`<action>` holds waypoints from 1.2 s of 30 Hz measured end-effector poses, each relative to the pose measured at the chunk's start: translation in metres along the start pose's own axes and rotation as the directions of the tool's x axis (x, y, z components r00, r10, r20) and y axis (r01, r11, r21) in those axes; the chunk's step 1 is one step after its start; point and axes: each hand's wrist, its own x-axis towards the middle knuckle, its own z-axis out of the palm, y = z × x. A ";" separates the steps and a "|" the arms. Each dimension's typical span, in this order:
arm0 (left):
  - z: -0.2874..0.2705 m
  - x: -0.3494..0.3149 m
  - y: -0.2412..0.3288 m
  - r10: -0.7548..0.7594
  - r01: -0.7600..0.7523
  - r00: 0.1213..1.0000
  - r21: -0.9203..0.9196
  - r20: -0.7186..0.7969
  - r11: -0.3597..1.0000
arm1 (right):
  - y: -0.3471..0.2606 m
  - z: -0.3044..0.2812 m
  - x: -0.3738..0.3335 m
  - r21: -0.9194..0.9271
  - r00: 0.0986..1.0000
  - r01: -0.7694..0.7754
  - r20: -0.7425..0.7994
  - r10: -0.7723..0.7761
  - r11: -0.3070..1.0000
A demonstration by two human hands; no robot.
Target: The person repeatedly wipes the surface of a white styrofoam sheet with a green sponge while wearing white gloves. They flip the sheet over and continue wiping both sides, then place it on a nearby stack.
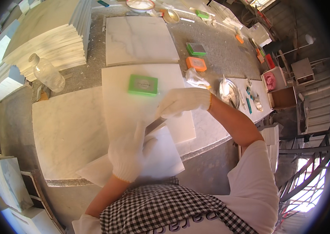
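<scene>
My right hand, in a white knit glove, is closed with fingers pinched together on a flat grey blade-like strip; its kind is not clear. The strip slants down toward my left hand, gloved the same way and blurred. That hand lies over a white stone tile, which sits at a slant at the table's near edge, close to my apron. My left fingers are smeared and partly hidden. Just beyond both hands, a green block with a grey label rests on a larger white slab.
A clear plastic jar leans at the left, near tall stacks of slabs. Orange and green blocks, a crumpled plastic bag and a metal bowl of white material lie to the right. Another veined slab lies beyond.
</scene>
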 end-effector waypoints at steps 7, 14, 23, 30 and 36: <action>0.002 -0.003 -0.001 -0.012 0.012 1.000 0.011 -0.011 1.000 | -0.003 -0.003 0.007 0.011 0.998 0.024 0.049 -0.025 1.000; 0.003 -0.006 -0.002 -0.063 0.057 0.995 -0.066 -0.083 0.996 | -0.002 0.009 0.038 -0.155 0.980 0.086 0.188 -0.056 0.984; 0.002 -0.008 -0.001 -0.033 0.032 0.994 -0.011 -0.103 0.999 | -0.003 0.000 0.031 -0.006 0.952 0.134 0.280 -0.127 0.991; 0.001 -0.010 -0.001 -0.032 0.033 0.999 0.009 -0.034 0.999 | -0.005 -0.004 0.025 0.024 0.949 0.099 0.300 -0.102 0.995; 0.005 -0.008 0.000 -0.028 0.030 0.998 0.020 -0.064 0.999 | -0.005 0.001 0.019 0.044 0.961 0.123 0.246 -0.130 0.991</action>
